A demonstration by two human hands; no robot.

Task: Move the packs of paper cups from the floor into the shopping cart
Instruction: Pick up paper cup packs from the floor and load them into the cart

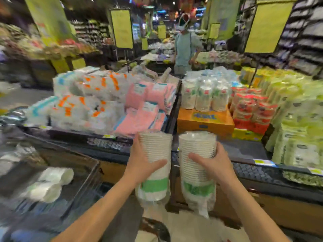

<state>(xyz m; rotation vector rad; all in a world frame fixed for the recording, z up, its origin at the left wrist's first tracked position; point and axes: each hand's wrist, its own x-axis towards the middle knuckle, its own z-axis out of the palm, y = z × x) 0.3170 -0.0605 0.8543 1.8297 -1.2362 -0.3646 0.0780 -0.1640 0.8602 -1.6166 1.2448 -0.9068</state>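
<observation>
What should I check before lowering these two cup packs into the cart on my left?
1. Grip of left hand on left pack: ok.
2. Grip of right hand on right pack: ok.
3. Both packs upright, off the floor: ok.
4. Room in shopping cart beside the packs lying in it: ok.
5. Wrap at the right pack's loose bottom end sealed: cannot tell.
6. Cart side free of the other person: ok.

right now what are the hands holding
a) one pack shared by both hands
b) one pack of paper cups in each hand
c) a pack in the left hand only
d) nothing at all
b: the left hand grips the left pack of cups and the right hand grips the right pack of cups, with a gap between the two packs.
</observation>
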